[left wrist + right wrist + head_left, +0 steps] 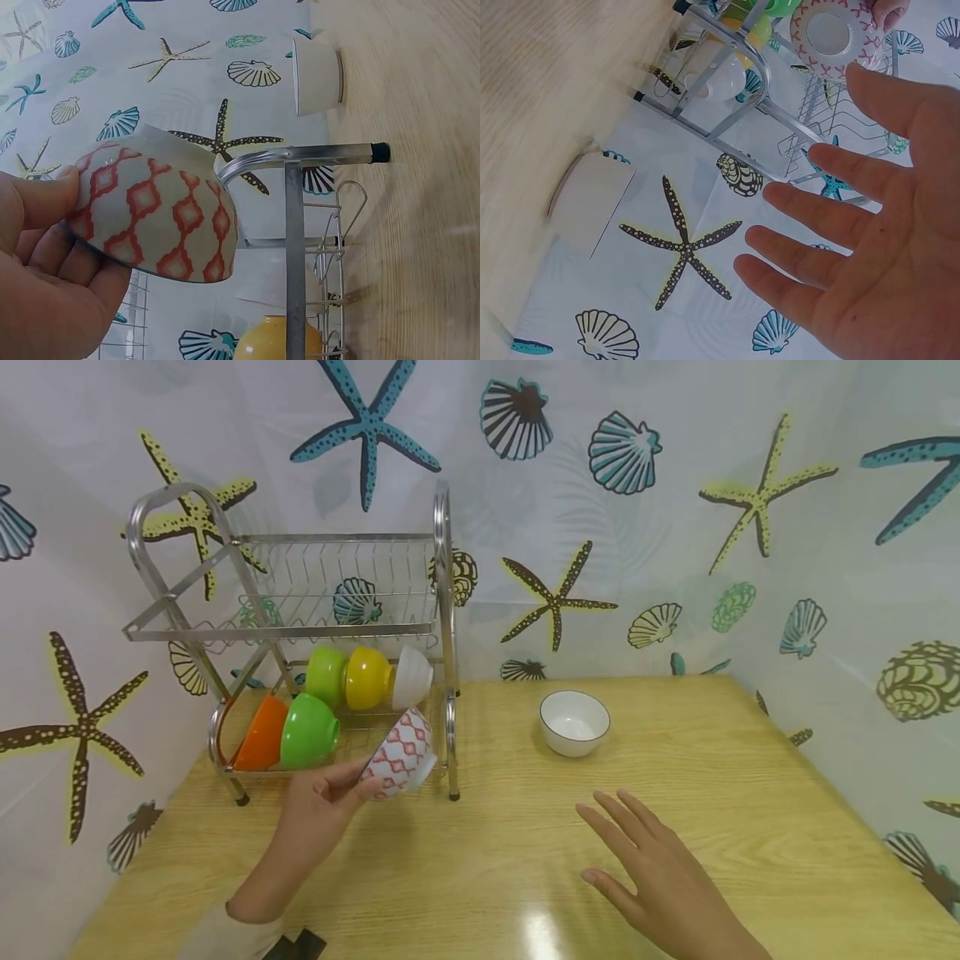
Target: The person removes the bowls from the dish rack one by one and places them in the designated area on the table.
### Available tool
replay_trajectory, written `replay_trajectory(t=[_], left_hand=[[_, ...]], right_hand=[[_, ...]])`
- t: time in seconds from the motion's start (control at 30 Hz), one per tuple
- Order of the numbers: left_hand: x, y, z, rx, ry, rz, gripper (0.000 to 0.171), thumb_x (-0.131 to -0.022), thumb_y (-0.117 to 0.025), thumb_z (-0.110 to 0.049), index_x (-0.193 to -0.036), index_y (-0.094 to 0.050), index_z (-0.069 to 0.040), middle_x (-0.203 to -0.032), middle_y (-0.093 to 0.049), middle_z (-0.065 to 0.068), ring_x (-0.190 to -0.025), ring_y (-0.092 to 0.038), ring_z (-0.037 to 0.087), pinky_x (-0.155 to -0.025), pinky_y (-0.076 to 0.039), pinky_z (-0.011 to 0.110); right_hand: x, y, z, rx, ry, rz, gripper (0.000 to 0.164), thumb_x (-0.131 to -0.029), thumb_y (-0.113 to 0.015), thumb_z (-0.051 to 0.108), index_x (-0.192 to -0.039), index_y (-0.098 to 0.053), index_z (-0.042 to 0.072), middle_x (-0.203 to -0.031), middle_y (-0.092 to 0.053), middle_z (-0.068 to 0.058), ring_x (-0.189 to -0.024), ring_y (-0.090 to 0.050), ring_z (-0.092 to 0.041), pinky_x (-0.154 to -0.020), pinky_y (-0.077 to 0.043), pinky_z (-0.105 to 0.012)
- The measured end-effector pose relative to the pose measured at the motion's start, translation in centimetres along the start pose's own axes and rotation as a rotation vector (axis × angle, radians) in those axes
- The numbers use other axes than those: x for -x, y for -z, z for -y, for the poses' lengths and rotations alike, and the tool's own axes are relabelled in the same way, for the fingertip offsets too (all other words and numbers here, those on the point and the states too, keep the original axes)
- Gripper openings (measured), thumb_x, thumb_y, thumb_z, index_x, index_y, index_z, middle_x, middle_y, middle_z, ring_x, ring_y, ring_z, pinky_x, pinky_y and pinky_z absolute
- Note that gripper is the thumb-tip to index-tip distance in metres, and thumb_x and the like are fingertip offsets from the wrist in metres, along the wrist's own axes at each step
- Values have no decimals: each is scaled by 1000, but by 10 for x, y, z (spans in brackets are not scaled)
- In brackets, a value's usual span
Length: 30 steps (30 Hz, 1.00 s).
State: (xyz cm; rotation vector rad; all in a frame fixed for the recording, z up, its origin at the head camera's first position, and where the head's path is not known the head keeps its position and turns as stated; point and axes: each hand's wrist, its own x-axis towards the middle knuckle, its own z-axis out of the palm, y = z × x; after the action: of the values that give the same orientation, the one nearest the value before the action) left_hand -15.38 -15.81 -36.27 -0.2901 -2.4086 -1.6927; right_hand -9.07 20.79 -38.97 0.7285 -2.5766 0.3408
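My left hand (322, 810) pinches a white bowl with a red diamond pattern (400, 755) by its rim, thumb on the outside. The bowl is tipped on its side in front of the rack's lower shelf, its foot facing right. In the left wrist view the patterned bowl (154, 210) appears close, beside a metal rack post. My right hand (660, 877) hovers over the table with its fingers spread, holding nothing. Beyond it a plain white bowl (574, 724) with a dark rim stands upright on the table.
A two-tier metal dish rack (337, 631) stands at the left. Its lower shelf holds tilted bowls: orange (261, 735), bright green (309, 732), lime (326, 675), yellow (369, 678) and white (412, 677). A patterned curtain (660, 568) hangs behind the wooden table (495, 860).
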Motion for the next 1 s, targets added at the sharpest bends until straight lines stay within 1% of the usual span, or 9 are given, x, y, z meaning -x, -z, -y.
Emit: replay_trajectory(t=[0.1, 0.17, 0.3, 0.47, 0.6, 0.67, 0.83, 0.9, 1.0], left_hand=[[3, -2, -2, 13, -41, 31, 31, -89, -67, -8, -118, -65, 4, -112, -68, 16, -94, -66, 3, -80, -55, 21], [4, -3, -2, 10, -92, 44, 30, -88, -67, -6, -116, -65, 5, -111, -68, 16, -95, -66, 3, -82, -54, 20], [7, -6, -2, 15, -215, 67, 28, -86, -67, -1, -113, -66, 7, -109, -69, 15, -97, -65, 3, -85, -53, 21], [11, -9, -4, 12, -337, 89, 28, -85, -67, 3, -112, -67, 7, -107, -69, 18, -97, -65, 3, -82, -54, 21], [14, -10, -4, 5, -404, 108, 28, -84, -66, 7, -111, -67, 8, -107, -69, 19, -100, -65, 3, -83, -54, 21], [15, -11, -4, -1, -419, 114, 28, -83, -66, 7, -111, -67, 8, -106, -69, 19, -100, -65, 4, -83, -54, 22], [18, -12, -1, -73, -460, 120, 30, -80, -69, 9, -109, -70, 3, -104, -71, 13, -98, -66, 7, -81, -56, 24], [18, -13, 0, -110, -500, 126, 33, -78, -70, 11, -109, -71, 0, -102, -72, 10, -95, -68, 9, -80, -56, 25], [18, -13, 3, -151, -593, 138, 38, -74, -71, 14, -108, -72, -2, -100, -73, 7, -90, -69, 13, -80, -57, 25]], right_hand=[[1, -1, 0, 0, -2, 3, 64, -84, -73, 34, -141, -47, 17, -141, -49, -11, -129, -44, -39, -93, -47, -55], [1, -1, 0, 0, -2, 2, 65, -84, -73, 34, -141, -47, 17, -141, -49, -11, -129, -44, -39, -93, -47, -56], [1, -1, 0, 0, -3, 3, 64, -85, -72, 35, -141, -47, 17, -141, -49, -11, -129, -44, -39, -93, -47, -56], [1, -2, 0, 4, -1, 1, 64, -85, -72, 36, -141, -47, 17, -141, -49, -11, -128, -44, -38, -93, -47, -55], [2, -3, 2, 3, 2, -2, 64, -85, -72, 35, -141, -47, 18, -141, -49, -10, -128, -45, -38, -92, -48, -55], [2, -4, 3, 2, 2, -1, 64, -84, -73, 35, -141, -47, 18, -141, -50, -10, -128, -45, -38, -92, -48, -55], [3, -6, 5, 6, -3, -1, 63, -84, -72, 35, -140, -48, 17, -141, -50, -11, -127, -46, -38, -91, -48, -55], [3, -7, 6, 9, -5, -6, 64, -84, -73, 34, -140, -48, 17, -141, -50, -11, -127, -46, -38, -91, -48, -55], [4, -8, 7, 11, -6, -6, 64, -84, -73, 34, -140, -48, 17, -141, -50, -10, -128, -45, -38, -92, -47, -55]])
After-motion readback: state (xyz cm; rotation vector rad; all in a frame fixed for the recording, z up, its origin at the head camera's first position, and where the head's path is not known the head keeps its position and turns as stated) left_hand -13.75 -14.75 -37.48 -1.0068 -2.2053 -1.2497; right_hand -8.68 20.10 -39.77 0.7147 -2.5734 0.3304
